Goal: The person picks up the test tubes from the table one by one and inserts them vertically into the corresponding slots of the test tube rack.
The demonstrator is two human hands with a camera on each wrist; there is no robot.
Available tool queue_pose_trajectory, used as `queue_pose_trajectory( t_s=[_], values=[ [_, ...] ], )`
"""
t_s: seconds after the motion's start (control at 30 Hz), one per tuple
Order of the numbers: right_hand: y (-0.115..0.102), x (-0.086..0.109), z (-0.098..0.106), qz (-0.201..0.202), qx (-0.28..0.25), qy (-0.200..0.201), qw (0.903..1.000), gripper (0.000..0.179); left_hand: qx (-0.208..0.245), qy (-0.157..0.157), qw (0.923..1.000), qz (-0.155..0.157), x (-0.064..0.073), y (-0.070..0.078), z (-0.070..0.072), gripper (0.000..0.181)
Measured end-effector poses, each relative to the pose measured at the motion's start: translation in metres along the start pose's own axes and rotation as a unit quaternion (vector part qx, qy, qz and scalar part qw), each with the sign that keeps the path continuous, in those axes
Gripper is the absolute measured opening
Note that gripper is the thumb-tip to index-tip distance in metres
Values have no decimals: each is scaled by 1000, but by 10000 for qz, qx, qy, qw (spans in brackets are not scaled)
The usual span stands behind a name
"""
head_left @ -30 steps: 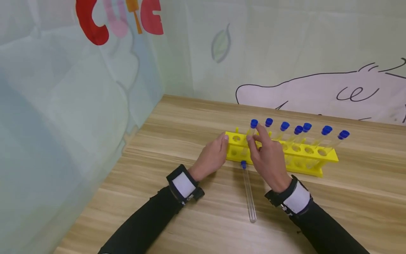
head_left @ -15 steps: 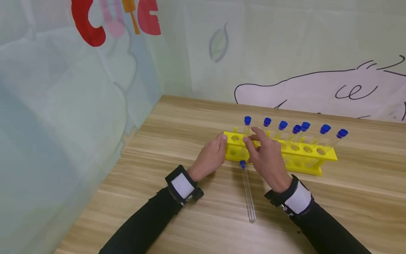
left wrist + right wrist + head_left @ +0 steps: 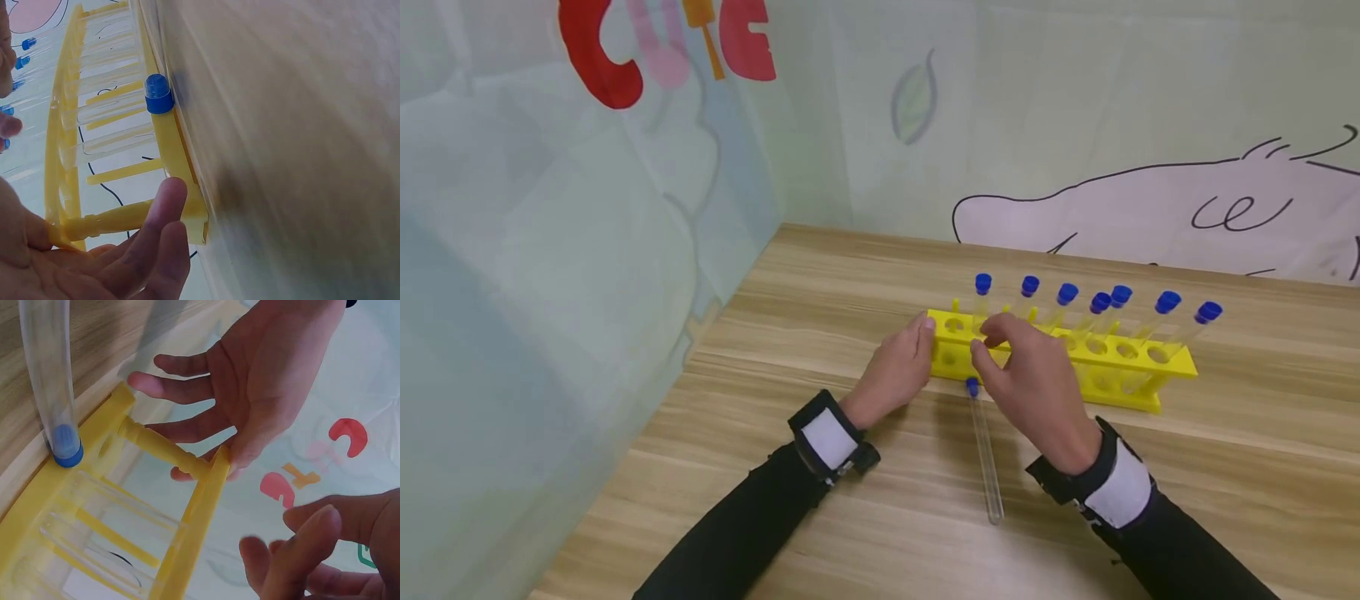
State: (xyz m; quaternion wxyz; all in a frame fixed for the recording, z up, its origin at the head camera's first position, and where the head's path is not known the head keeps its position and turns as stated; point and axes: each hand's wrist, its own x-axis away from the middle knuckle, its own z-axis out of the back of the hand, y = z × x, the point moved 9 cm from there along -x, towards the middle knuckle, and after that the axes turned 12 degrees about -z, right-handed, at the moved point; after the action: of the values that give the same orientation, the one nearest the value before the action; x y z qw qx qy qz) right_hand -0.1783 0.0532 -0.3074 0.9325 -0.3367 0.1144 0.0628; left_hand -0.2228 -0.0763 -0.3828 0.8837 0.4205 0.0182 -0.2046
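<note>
A yellow test tube rack [image 3: 1180,363] stands on the table, with several clear, blue-capped test tubes slanting in its holes. My left hand [image 3: 895,367] grips the rack's left end; in the right wrist view its thumb and index finger are at the end of the top plate. The leftmost racked test tube [image 3: 982,287] stands almost upright, one hole in from that end. Just in front of it is my right hand [image 3: 1033,375], fingers loosely bent and a gap between thumb and index finger, holding nothing. Another capped test tube [image 3: 987,458] lies before the rack.
The wood-grain table [image 3: 880,533] meets a printed cloth wall [image 3: 842,167] behind and at the left. The loose tube's blue cap [image 3: 159,95] lies against the rack's base. Black bands with white patches circle both wrists.
My right hand has let go of the leftmost racked tube and drawn down and back a little, its index finger curling. That tube has straightened up. The left hand stays on the rack.
</note>
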Motion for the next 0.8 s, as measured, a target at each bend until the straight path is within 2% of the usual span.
queue_pose_trajectory(
  t_s=[0.07, 0.17, 0.3, 0.43, 0.57, 0.67, 0.8],
  values=[
    [0, 0, -6, -62, 273, -285, 9992, 16, -3, -2, 10000, 0, -1, 0, 0, 39],
    [9, 0, -23, -322, 674, -1015, 9920, 14, 1, 5, 10000, -27, -1, 1, 1, 39],
    [28, 4, -48, -815, 1125, -1964, 9706, 20, -34, 13, 10000, -30, 0, 2, 0, 39],
    [45, 11, -67, -1294, 1270, -2611, 9481, 35, -40, 0, 10000, 4, 1, 1, -1, 39],
    [51, 17, -78, -1555, 1049, -2963, 9365, 46, -5, 11, 10000, 23, 1, 1, -1, 40],
    [52, 19, -81, -1596, 841, -3022, 9360, 52, 32, -2, 10000, 27, 1, 0, -1, 42],
    [54, 20, -84, -1657, 804, -3012, 9356, 42, 2, -20, 10000, 11, 0, -1, -1, 43]
  ],
)
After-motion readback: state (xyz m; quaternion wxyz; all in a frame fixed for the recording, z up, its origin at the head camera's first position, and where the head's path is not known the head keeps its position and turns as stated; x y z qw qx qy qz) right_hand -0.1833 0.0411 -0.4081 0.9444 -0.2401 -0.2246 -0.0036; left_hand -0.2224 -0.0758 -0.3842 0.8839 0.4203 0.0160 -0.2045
